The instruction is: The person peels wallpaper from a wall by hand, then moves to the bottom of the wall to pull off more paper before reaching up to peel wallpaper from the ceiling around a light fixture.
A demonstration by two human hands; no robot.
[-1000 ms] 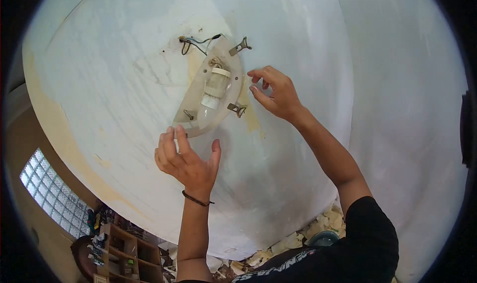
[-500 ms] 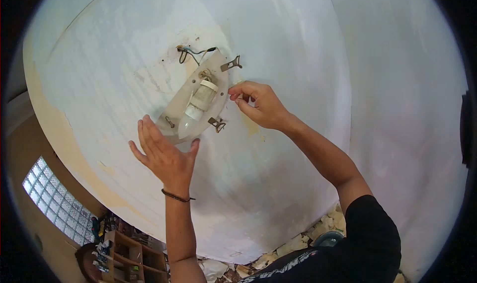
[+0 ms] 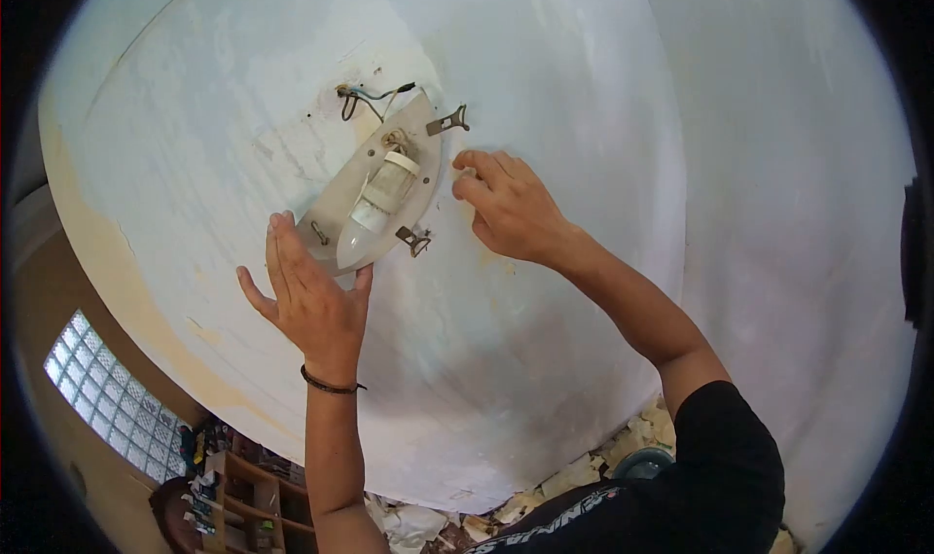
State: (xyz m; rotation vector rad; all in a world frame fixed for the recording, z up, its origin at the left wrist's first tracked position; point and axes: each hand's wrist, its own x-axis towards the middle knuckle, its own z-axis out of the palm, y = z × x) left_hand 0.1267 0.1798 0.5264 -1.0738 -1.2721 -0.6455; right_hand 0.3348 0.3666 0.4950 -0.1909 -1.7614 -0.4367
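A wall lamp's pale base plate (image 3: 336,202) stands tilted against the wall. On it sits a lamp holder (image 3: 391,182) with a white candle-shaped bulb (image 3: 357,247). Two metal clips, an upper clip (image 3: 449,120) and a lower clip (image 3: 413,241), jut from its right edge. My left hand (image 3: 316,306) grips the plate's lower end, fingers at the left and thumb below the bulb. Just right of the plate, my right hand (image 3: 516,204) hovers with bent fingers, a gap between index finger and thumb. Nothing shows in it.
Wires (image 3: 365,97) come out of a hole in the wall above the plate. The wall (image 3: 545,359) has patchy, peeling paint. Low at the left are a wooden shelf (image 3: 248,486) and a glass-block window (image 3: 112,393). Scraps (image 3: 413,527) and a bowl (image 3: 644,463) lie below.
My left hand has risen slightly and its thumb has closed in against the plate's lower end. My right hand has loosened from a pinch and drawn a little away from the plate's edge.
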